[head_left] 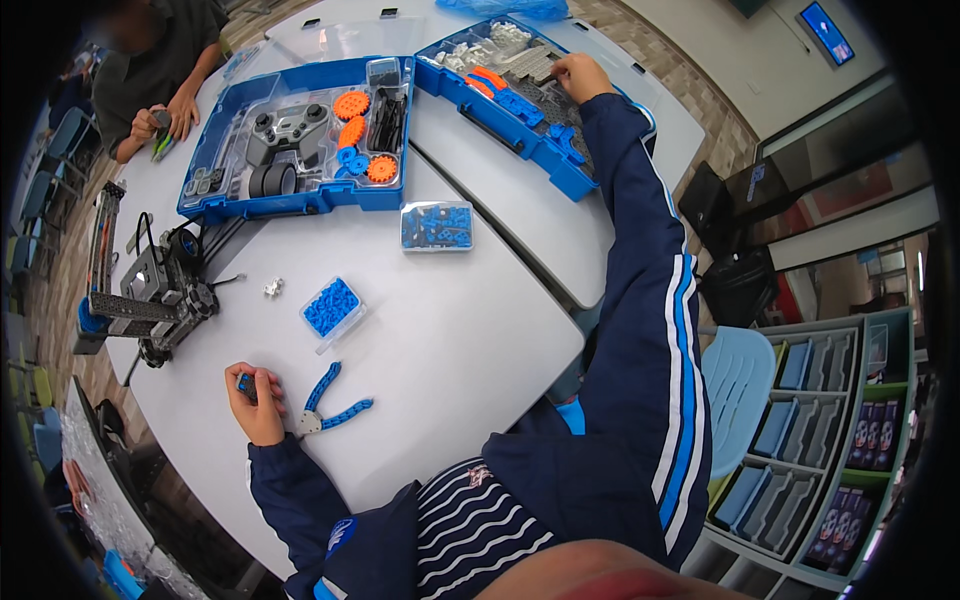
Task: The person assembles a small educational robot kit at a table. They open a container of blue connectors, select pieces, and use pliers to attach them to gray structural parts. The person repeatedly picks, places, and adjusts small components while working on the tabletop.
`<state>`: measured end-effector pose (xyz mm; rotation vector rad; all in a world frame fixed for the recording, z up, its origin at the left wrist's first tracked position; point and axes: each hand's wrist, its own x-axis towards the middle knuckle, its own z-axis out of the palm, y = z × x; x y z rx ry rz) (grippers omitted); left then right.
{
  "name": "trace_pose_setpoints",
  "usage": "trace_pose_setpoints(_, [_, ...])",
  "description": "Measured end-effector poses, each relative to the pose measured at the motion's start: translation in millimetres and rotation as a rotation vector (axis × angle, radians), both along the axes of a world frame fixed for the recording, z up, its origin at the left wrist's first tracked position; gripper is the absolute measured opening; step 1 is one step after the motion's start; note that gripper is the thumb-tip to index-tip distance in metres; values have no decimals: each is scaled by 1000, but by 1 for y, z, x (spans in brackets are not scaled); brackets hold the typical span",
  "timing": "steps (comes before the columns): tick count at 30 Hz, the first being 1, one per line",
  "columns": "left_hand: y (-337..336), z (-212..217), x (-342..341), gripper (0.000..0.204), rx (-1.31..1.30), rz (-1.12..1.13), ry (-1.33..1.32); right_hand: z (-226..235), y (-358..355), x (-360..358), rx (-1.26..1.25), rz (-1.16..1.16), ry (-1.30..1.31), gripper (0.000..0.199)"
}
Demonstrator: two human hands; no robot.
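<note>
Two hands work apart in the head view. The left hand (256, 398) curls tight around a small blue piece (245, 384) near the table's (450, 330) front edge, beside blue pliers (333, 405). The right hand (579, 76) stretches to the far parts tray (520, 95), fingers bent down among pieces; what they grip I cannot tell.

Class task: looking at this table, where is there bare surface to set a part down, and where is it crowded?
Free: the white table between the small box of blue pins, the blue pliers and the near edge. Crowded: the far side, with the open blue kit case, the second parts tray under the right hand, and the robot frame.
</note>
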<state>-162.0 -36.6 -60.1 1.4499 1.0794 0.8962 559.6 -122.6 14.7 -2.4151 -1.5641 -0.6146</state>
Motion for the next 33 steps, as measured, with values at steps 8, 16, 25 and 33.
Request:
trace_pose_setpoints(8, [0, 2, 2, 11, 7, 3, 13, -5, -8, -4, -25, 43, 41, 18])
trace_pose_setpoints(16, [-1, 0, -1, 15, -36, 64, -52, 15, -11, 10, -28, 52, 157, 14])
trace_pose_setpoints(25, [15, -13, -18, 55, -132, -103, -563, 92, -59, -318, 108, 483, 115, 25])
trace_pose_setpoints(33, [17, -9, -18, 63, -354, -220, -785, -25, -45, -544, -242, 1004, 402, 75])
